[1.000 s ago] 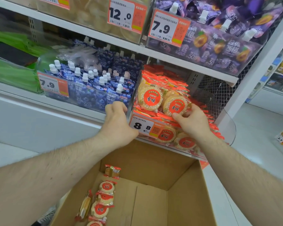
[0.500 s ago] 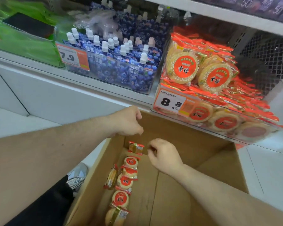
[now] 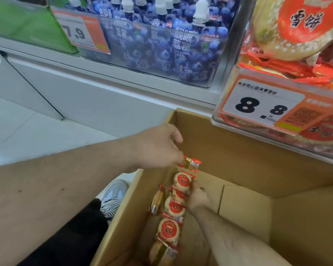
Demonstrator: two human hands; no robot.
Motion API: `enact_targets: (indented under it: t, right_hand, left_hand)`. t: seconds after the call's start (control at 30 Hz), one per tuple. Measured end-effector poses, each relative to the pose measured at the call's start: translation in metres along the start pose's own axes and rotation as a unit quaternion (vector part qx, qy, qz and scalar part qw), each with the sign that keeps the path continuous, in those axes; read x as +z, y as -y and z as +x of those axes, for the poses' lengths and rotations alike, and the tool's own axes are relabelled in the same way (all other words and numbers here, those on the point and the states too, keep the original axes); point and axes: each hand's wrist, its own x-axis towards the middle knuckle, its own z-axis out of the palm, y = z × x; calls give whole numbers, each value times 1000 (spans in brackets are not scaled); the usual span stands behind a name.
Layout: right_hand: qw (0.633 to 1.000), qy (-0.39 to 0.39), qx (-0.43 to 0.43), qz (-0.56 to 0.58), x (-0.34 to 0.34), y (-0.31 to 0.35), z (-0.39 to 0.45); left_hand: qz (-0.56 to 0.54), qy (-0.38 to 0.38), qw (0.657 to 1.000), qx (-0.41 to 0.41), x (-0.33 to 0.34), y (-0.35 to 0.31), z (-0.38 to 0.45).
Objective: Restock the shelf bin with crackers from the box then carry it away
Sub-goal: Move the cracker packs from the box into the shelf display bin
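White floor (image 3: pixel 27 131) and shelf base lie left of the left hand (image 3: pixel 158 144), which hangs loosely curled over the box (image 3: pixel 238 160) rim, holding nothing. Below it, crackers (image 3: pixel 171 208) line the box floor; the right hand (image 3: pixel 197 198) grips some. Up right sits the full bin (image 3: pixel 267 112).
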Motion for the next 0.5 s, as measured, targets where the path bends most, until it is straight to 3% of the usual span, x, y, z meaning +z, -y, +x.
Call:
enact_targets:
  t: [0.17, 0.3, 0.5]
  right_hand:
    - [991, -58, -33, 117, -27, 9, -6]
    - [935, -109, -154, 301, -69, 19, -48]
    - [845, -150, -403, 316, -124, 54, -127]
  left_hand:
    - [-6, 52, 998, -32, 8, 3, 0]
    - [-18, 81, 995, -51, 15, 1, -7]
    - [-110, -28, 993, 10, 18, -5, -6]
